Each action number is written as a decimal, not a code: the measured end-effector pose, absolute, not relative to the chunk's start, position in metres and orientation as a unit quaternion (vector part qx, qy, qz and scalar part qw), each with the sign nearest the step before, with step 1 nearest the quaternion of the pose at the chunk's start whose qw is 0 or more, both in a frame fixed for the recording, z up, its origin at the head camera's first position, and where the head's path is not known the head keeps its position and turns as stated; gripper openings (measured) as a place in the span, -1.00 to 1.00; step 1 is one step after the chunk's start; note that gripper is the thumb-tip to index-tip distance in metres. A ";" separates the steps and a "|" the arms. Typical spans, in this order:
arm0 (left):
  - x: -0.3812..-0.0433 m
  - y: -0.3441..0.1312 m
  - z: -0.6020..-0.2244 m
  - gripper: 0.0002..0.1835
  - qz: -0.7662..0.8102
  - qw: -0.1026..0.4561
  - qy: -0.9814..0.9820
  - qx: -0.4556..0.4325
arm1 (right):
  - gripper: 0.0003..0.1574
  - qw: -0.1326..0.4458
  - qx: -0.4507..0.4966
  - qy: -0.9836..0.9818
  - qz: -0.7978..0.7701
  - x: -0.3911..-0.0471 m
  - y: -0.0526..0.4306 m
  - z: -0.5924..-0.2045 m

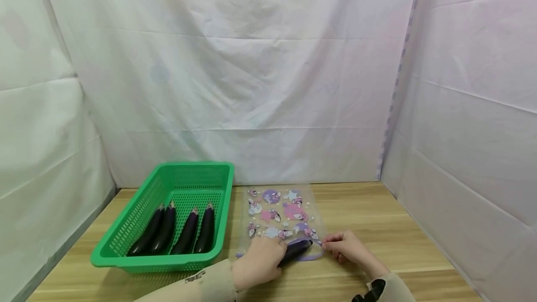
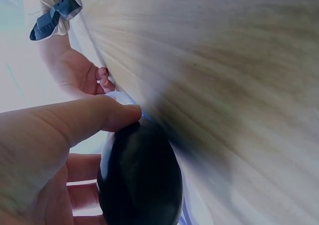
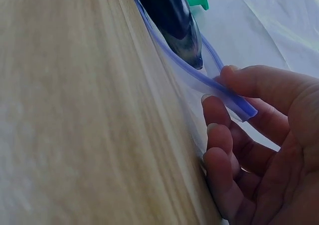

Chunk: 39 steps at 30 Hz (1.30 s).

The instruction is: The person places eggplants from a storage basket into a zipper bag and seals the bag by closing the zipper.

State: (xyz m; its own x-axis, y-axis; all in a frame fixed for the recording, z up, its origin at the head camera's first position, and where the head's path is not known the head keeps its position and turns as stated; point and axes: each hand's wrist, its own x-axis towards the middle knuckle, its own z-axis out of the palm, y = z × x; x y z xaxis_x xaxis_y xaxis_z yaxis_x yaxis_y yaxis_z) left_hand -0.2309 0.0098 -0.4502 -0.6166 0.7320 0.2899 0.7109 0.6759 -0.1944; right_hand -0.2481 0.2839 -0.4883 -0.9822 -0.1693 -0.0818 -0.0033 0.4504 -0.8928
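Note:
My left hand [image 1: 259,261] grips a dark purple eggplant [image 1: 295,251] near the front of the table, thumb along one side and fingers on the other in the left wrist view. Its stem end points toward the right hand and lies between the two purple edges of a zip bag's open mouth [image 3: 187,71]. With thumb and fingers, my right hand [image 1: 348,248] pinches the right corner of that mouth. The clear zip bag [image 1: 277,213], printed with pink and purple cartoon figures and stars, lies flat behind the hands.
Left of the bag stands a green plastic basket [image 1: 228,199] with several more eggplants [image 1: 164,229] in it. White cloth [image 1: 251,83] encloses the wood-grain table [image 1: 361,204] at the back and sides.

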 end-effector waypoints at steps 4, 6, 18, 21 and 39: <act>-0.228 0.012 -0.450 -0.68 0.036 0.190 -0.898 -0.396 | -0.67 0.077 -0.056 0.847 -0.522 -0.246 0.282 -0.485; -0.227 0.014 -0.450 -0.70 0.040 0.192 -0.898 -0.394 | -0.68 0.078 -0.061 0.847 -0.523 -0.241 0.278 -0.476; -0.227 0.024 -0.447 -0.77 0.035 0.195 -0.894 -0.401 | -0.67 0.070 -0.056 0.843 -0.530 -0.251 0.286 -0.493; -0.228 0.026 -0.447 -0.76 0.031 0.195 -0.895 -0.401 | -0.66 0.067 -0.058 0.839 -0.536 -0.251 0.287 -0.492; -0.233 0.041 -0.448 -0.62 -0.016 0.151 -0.909 -0.388 | -0.62 0.074 -0.047 0.825 -0.558 -0.250 0.286 -0.489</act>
